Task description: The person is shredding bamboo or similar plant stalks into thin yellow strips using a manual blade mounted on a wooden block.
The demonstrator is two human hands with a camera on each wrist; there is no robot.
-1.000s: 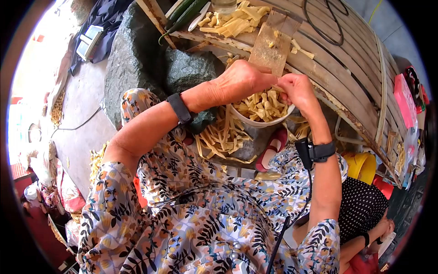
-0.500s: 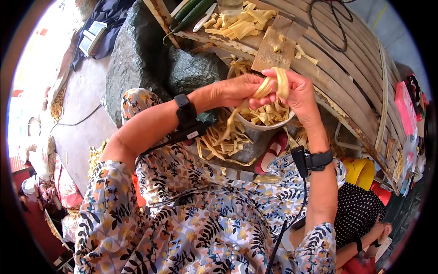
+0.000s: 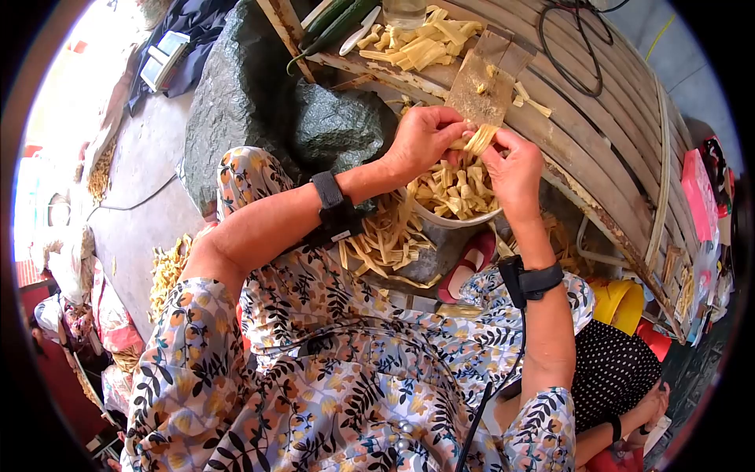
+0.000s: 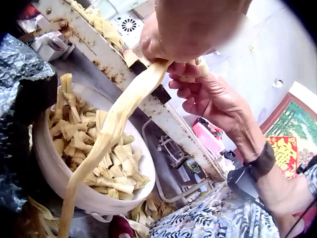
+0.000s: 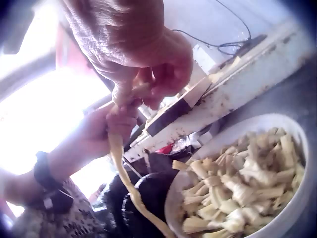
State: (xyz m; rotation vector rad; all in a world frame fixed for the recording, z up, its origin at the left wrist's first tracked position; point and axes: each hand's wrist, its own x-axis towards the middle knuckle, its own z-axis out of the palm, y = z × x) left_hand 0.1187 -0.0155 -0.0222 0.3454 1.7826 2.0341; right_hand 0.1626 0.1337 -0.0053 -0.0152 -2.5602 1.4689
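Over a white tub [image 3: 448, 220], my left hand [image 3: 425, 145] and right hand [image 3: 515, 173] meet with a pale yellow, fibrous strip [image 3: 481, 139] between them. Thumb and fingers of each hand pinch the strip, which folds over near the right fingertips. In the left wrist view, a long tail of the strip [image 4: 116, 119] hangs from the left hand past the tub's near side. Short knotted yellow pieces [image 3: 452, 189] fill the tub almost to its rim. The fingers partly hide the strip where the hands come together.
A slatted bench [image 3: 605, 134] with a rusty edge stands beyond the hands, bearing a small board [image 3: 480, 86], a yellow pile [image 3: 429, 43] and a black cable [image 3: 598, 79]. Dark rocks [image 3: 338, 126] stand left; loose strips [image 3: 385, 240] lie below the tub. Another person's hands [image 3: 653, 405] show lower right.
The hands came together over the tub, then turned palms up with the strip looped around the right fingers. Now the loop is smaller and both hands pinch it between their fingertips.
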